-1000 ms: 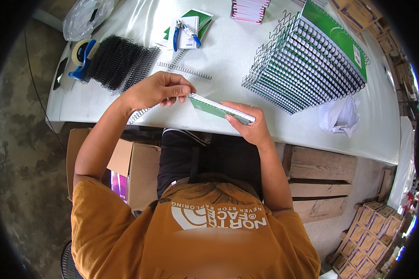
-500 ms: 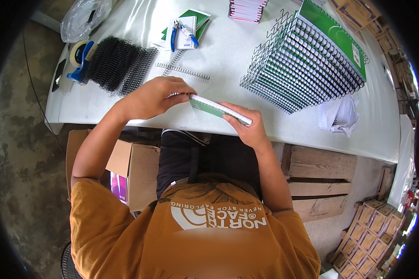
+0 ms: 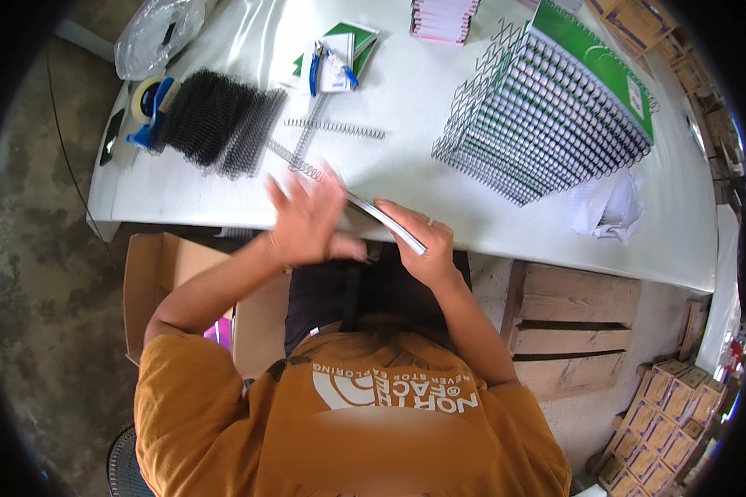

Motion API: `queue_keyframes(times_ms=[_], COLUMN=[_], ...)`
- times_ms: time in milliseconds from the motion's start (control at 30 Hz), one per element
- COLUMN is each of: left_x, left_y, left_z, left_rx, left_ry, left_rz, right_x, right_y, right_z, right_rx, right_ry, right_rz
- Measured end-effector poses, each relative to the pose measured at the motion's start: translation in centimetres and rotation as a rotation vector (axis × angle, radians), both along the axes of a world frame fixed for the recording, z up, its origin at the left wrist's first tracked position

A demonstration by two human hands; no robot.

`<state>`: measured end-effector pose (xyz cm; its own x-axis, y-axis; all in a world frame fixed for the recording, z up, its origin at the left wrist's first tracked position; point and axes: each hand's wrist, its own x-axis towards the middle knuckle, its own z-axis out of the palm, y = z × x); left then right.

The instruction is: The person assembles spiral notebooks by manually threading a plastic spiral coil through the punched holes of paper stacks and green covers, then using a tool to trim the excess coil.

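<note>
My right hand (image 3: 427, 244) grips a thin notebook (image 3: 385, 222), held edge-on above the table's front edge, with its white page edges upward. My left hand (image 3: 311, 219) is spread open beside the notebook's far left end, its fingers smeared by motion. Past its fingertips a loose-looking wire coil (image 3: 294, 161) slants up and left; whether it is joined to the notebook is hidden by the hand. Two more wire coils (image 3: 340, 128) lie crossed on the table beyond. A heap of black wire coils (image 3: 215, 120) lies to the left.
A tall stack of green coil-bound notebooks (image 3: 547, 116) stands at right, beside a crumpled white plastic bag (image 3: 609, 207). Blue-handled pliers (image 3: 315, 66) rest on small notebooks (image 3: 340, 50). A tape dispenser (image 3: 147, 112) sits far left; an open cardboard box (image 3: 261, 306) stands below the table.
My left hand has let go of the notebook's end, opened and moved lower. The notebook, in my right hand, has tipped steeper and dropped a little closer to me. The slanting coil shows now.
</note>
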<state>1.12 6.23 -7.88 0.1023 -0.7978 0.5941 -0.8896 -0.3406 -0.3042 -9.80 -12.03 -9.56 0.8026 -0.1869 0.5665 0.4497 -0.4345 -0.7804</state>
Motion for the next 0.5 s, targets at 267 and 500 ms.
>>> queue_keyframes(times_ms=[267, 500], left_x=[-0.6, -3.9], left_y=[1.1, 2.2], left_z=[-4.0, -4.9], left_rx=[-0.071, 0.166], left_ry=[0.098, 0.456], left_rz=[-0.006, -0.116], right_x=[0.0, -0.2], right_y=[0.8, 1.3], right_z=[-1.0, -0.9], right_rx=[-0.038, -0.037], right_ry=[-0.063, -0.035], right_rz=[-0.013, -0.008])
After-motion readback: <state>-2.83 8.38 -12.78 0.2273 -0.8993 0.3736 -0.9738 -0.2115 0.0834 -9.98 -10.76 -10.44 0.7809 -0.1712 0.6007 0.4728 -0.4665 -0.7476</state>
